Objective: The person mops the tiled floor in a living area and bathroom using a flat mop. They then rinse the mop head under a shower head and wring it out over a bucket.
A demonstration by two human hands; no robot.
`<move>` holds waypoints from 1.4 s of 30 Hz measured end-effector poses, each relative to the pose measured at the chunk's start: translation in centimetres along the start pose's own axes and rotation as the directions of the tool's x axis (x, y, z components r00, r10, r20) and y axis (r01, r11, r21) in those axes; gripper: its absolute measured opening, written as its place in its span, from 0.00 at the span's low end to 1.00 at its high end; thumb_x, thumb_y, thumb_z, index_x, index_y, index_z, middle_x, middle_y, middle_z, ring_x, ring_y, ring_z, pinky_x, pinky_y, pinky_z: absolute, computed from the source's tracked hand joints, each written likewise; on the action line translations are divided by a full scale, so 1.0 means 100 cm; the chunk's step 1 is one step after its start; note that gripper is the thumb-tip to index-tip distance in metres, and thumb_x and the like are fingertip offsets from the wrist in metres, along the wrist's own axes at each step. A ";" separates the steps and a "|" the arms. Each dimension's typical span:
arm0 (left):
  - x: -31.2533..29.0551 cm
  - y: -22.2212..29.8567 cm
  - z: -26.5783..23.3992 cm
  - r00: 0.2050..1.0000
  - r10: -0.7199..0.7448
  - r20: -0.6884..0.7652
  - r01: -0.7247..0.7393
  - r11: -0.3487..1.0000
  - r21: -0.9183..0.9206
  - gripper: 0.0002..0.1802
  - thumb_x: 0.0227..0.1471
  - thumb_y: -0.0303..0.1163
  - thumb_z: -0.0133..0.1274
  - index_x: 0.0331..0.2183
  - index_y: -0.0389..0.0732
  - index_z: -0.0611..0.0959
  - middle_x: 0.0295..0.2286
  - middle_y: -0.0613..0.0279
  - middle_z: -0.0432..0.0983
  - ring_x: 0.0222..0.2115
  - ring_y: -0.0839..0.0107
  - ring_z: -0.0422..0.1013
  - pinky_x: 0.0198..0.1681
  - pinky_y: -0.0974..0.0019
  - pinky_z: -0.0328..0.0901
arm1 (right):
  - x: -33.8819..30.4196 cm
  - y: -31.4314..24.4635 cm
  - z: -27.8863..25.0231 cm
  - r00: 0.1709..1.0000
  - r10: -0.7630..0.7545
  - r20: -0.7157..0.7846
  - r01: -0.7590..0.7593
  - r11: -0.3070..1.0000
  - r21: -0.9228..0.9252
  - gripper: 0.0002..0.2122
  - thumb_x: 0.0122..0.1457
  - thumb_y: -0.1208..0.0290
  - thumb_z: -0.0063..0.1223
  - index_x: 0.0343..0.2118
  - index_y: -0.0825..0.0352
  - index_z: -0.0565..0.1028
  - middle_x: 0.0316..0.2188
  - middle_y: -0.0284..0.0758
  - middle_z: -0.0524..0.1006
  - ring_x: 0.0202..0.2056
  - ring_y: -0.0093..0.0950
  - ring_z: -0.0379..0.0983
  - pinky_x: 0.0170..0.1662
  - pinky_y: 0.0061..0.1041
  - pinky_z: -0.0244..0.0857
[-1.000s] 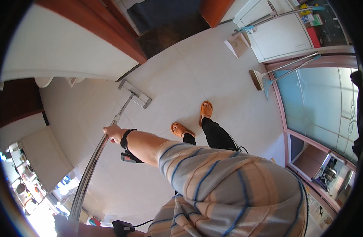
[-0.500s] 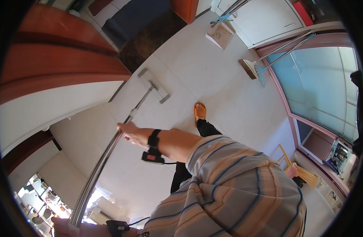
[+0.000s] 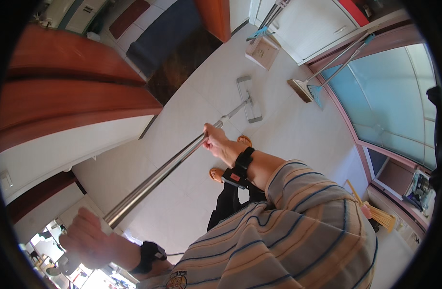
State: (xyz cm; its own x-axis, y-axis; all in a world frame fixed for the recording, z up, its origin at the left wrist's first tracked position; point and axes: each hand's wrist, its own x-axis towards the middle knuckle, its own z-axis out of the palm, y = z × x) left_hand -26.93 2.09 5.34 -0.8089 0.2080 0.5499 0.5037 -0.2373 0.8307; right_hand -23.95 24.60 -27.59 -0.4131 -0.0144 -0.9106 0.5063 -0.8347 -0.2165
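A flat mop with a long metal pole (image 3: 156,179) slants up from the lower left across the view. Its pale rectangular head (image 3: 251,107), with grey end pieces, rests on the light tiled floor. My left hand (image 3: 87,239) is closed around the pole's upper end, a little blurred. Farther down the pole, my right hand (image 3: 214,139) grips it with the fingers wrapped round. Black straps with small boxes sit on both wrists. My feet in orange slippers (image 3: 216,174) stand below the right forearm.
A broom (image 3: 302,89) and a blue-headed tool (image 3: 316,96) lean by a frosted glass door (image 3: 392,103). Beyond the mop head sits a dustpan (image 3: 263,52). A red-brown wooden door (image 3: 76,106) stands left, a dark mat (image 3: 165,36) past it. A yellow wooden stool (image 3: 382,219) is at right.
The mop head has swept right across the floor, away from the wooden door. My right hand has moved right and up with the pole; my left hand has risen further into view.
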 end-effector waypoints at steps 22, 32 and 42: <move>0.068 0.000 0.022 0.942 -0.103 0.319 0.066 0.990 0.127 0.08 0.46 0.39 0.48 0.20 0.55 0.67 0.18 0.77 0.53 0.23 0.78 0.58 0.34 0.68 0.51 | 0.068 -0.026 0.145 0.966 0.023 0.256 -0.031 0.999 0.026 0.08 0.47 0.64 0.51 0.21 0.62 0.67 0.22 0.31 0.66 0.26 0.24 0.62 0.29 0.28 0.58; 0.070 -0.022 0.076 0.874 0.042 0.485 0.204 0.873 -0.444 0.24 0.34 0.39 0.57 0.06 0.57 0.58 0.04 0.85 0.58 0.07 0.89 0.57 0.22 0.79 0.49 | -0.002 -0.031 -0.023 0.982 -0.118 0.146 0.062 0.939 0.339 0.12 0.51 0.64 0.53 0.16 0.59 0.65 0.12 0.26 0.60 0.16 0.20 0.56 0.22 0.23 0.51; -0.075 0.034 0.026 0.795 0.093 0.599 0.159 0.922 -0.354 0.15 0.37 0.28 0.56 0.14 0.48 0.64 0.10 0.73 0.64 0.12 0.80 0.61 0.25 0.75 0.59 | -0.055 0.071 -0.098 0.975 -0.219 0.030 0.192 0.907 0.375 0.12 0.53 0.66 0.49 0.16 0.57 0.63 0.10 0.24 0.57 0.14 0.19 0.51 0.29 0.23 0.57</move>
State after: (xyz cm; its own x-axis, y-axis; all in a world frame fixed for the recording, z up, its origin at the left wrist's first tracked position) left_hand -18.39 2.21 4.30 -0.4144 0.7120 0.5669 0.2281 -0.5218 0.8220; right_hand -10.66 24.09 -27.53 -0.5367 0.1519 -0.8300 0.0959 -0.9663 -0.2388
